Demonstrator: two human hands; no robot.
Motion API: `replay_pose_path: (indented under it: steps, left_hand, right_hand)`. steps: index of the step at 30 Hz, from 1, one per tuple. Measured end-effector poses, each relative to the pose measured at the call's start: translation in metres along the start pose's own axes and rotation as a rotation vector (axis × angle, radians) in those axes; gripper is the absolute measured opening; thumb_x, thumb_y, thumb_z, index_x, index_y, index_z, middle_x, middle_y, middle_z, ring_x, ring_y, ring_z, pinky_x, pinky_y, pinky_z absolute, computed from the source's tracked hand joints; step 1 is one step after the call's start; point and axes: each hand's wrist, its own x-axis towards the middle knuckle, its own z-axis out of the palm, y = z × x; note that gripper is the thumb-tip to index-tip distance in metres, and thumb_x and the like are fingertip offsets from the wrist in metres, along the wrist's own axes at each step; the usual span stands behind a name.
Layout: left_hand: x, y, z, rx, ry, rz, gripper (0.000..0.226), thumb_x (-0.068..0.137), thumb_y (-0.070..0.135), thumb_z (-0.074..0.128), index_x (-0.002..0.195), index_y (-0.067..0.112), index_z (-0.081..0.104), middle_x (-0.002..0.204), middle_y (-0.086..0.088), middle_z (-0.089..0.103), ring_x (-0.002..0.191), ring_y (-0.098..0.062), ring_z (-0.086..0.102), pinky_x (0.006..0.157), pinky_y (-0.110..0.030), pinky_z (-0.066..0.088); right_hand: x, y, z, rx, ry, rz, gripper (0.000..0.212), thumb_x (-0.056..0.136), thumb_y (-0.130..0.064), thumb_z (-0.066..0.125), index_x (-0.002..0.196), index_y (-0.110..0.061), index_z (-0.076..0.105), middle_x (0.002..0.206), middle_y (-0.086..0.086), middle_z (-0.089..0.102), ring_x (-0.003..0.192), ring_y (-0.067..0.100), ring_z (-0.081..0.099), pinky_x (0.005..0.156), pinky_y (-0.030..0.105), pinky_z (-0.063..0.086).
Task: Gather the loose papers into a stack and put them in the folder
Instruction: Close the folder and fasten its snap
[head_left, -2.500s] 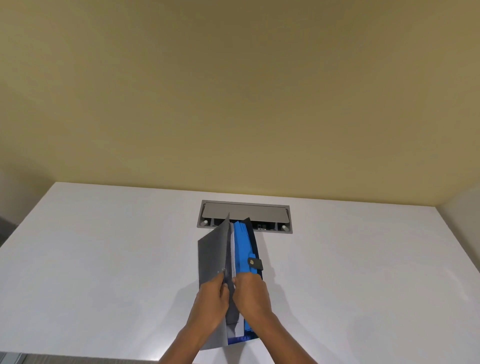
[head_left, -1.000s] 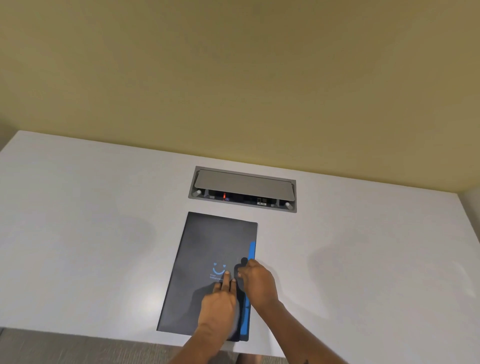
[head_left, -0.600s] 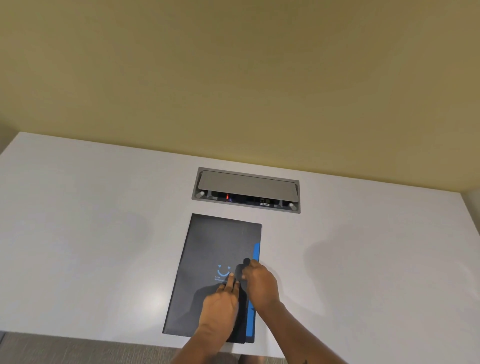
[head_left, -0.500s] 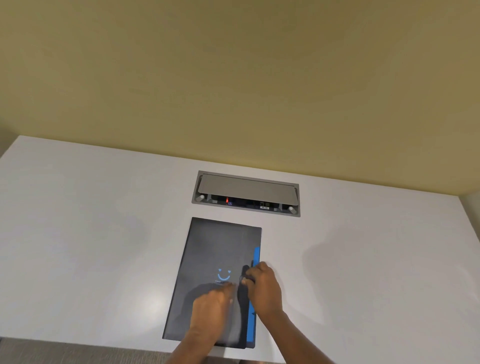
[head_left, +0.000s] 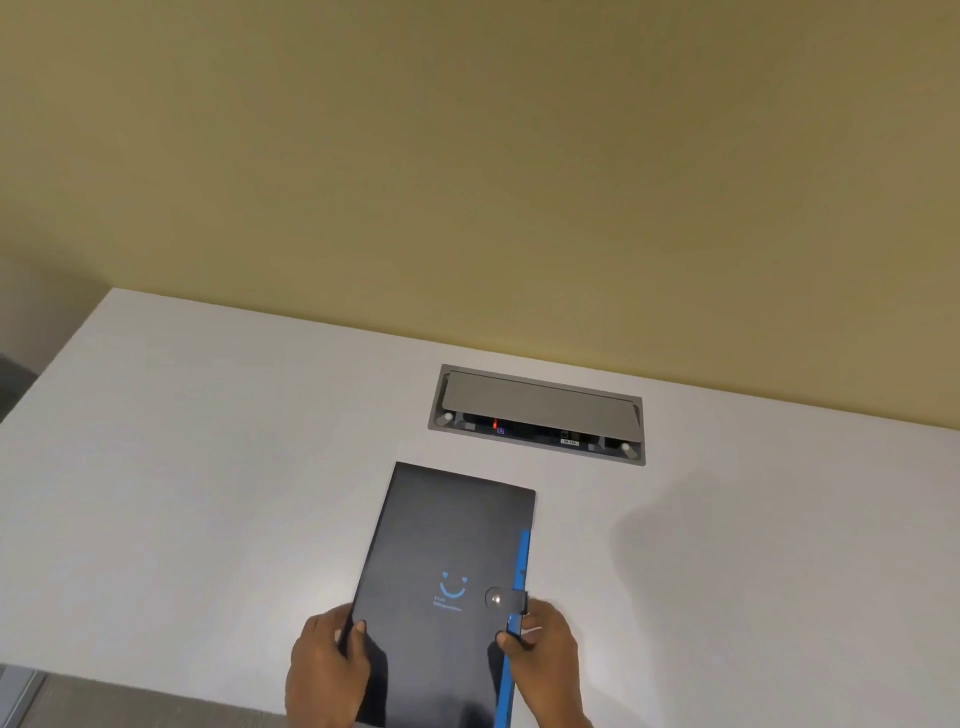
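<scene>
Closed folder (head_left: 441, 561) lying flat on the white table (head_left: 208, 493), its near end overhanging the table's front edge between the two hands. The left hand (head_left: 324, 670) is gripping the folder's left edge, thumb on the cover and the other fingers curled underneath, pinching the board. The right hand (head_left: 545, 660) is gripping the right edge the same way, thumb pressing on the blue strip (head_left: 521, 571) just below the snap tab (head_left: 501, 597); its remaining fingers are hidden beneath, so their spread cannot be told. No loose papers are showing; in judgement they are lying inside the cover. The cable hatch (head_left: 537, 413) is sitting well beyond the fingertips, clear of the folder's far end.

Risks, as judged: the snap, lying just above the right thumb, may not be fully seated, so lifting could let the cover spring open and sheets slide out at the near end. Uneven pull from either hand may be twisting the thin board, and the overhanging end could tip off the edge if both grips loosen.
</scene>
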Motion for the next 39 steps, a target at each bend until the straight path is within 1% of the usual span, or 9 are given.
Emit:
replay_pose_path:
  steps: [2,7,13,16,19,22,26,30,39]
  left_hand:
    - [0.010,-0.013,-0.011,-0.015,0.040,-0.062,0.027,0.082,0.008,0.075,0.108,0.015,0.075,0.101,-0.014,0.070,0.087,-0.039,0.067,0.082,-0.051,0.056]
    - [0.065,-0.036,-0.048,-0.055,0.116,-0.170,0.029,0.084,0.015,0.072,0.113,0.014,0.075,0.107,-0.017,0.072,0.096,-0.038,0.069,0.092,-0.051,0.055]
    - [0.152,-0.028,-0.086,-0.081,0.168,-0.166,0.022,0.089,0.021,0.062,0.108,0.019,0.073,0.097,-0.013,0.076,0.092,-0.040,0.068,0.077,-0.044,0.054]
    - [0.195,-0.013,-0.094,-0.090,0.138,-0.114,0.020,0.089,0.027,0.056,0.101,0.020,0.071,0.092,-0.009,0.075,0.087,-0.038,0.066,0.074,-0.044,0.054]
    - [0.230,0.005,-0.093,-0.132,0.092,-0.049,0.026,0.090,0.029,0.054,0.108,0.020,0.071,0.099,-0.008,0.076,0.094,-0.036,0.068,0.079,-0.044,0.055]
    - [0.254,0.020,-0.089,-0.179,0.036,0.005,0.027,0.092,0.031,0.055,0.109,0.018,0.070,0.103,-0.004,0.075,0.098,-0.032,0.069,0.084,-0.047,0.057]
    - [0.271,0.030,-0.083,-0.195,-0.031,0.022,0.033,0.094,0.033,0.057,0.111,0.007,0.067,0.112,-0.016,0.070,0.107,-0.037,0.065,0.096,-0.055,0.052]
    - [0.273,0.037,-0.083,-0.233,-0.026,0.043,0.030,0.096,0.030,0.059,0.114,0.008,0.068,0.117,-0.012,0.069,0.110,-0.033,0.063,0.100,-0.051,0.050]
    - [0.275,0.044,-0.086,-0.209,-0.048,0.084,0.035,0.097,0.036,0.056,0.118,0.011,0.067,0.116,-0.010,0.070,0.108,-0.031,0.065,0.098,-0.048,0.052]
  right_hand:
    - [-0.003,-0.011,0.016,0.011,-0.042,-0.037,0.042,0.085,-0.010,0.084,0.111,-0.033,0.060,0.106,-0.005,0.067,0.094,0.016,0.069,0.077,0.006,0.053]
    - [0.001,-0.062,0.063,0.107,-0.157,-0.128,0.063,0.078,-0.003,0.084,0.113,-0.049,0.059,0.119,-0.005,0.065,0.099,0.017,0.070,0.090,0.029,0.064]
    - [0.035,-0.136,0.109,0.217,-0.313,-0.143,0.075,0.087,-0.015,0.086,0.151,-0.025,0.050,0.146,-0.001,0.057,0.127,0.019,0.062,0.100,0.030,0.062]
    - [0.059,-0.171,0.114,0.254,-0.342,-0.140,0.078,0.089,-0.019,0.084,0.156,-0.027,0.044,0.151,-0.002,0.053,0.135,0.020,0.058,0.092,0.021,0.059]
    - [0.079,-0.195,0.110,0.268,-0.332,-0.144,0.079,0.090,-0.019,0.084,0.157,-0.028,0.044,0.156,0.000,0.050,0.140,0.022,0.054,0.102,0.030,0.058]
    - [0.094,-0.209,0.105,0.248,-0.316,-0.158,0.079,0.090,-0.019,0.083,0.158,-0.030,0.043,0.160,-0.001,0.047,0.143,0.023,0.052,0.103,0.029,0.055]
    - [0.105,-0.213,0.101,0.210,-0.302,-0.174,0.077,0.092,-0.019,0.082,0.157,-0.030,0.043,0.163,-0.002,0.045,0.145,0.024,0.051,0.110,0.035,0.052]
    - [0.109,-0.214,0.100,0.176,-0.306,-0.196,0.078,0.091,-0.020,0.082,0.158,-0.030,0.043,0.165,-0.003,0.041,0.148,0.024,0.047,0.115,0.038,0.049]
    - [0.118,-0.217,0.100,0.217,-0.307,-0.212,0.079,0.092,-0.021,0.082,0.158,-0.032,0.040,0.166,-0.004,0.040,0.149,0.023,0.045,0.115,0.037,0.048]
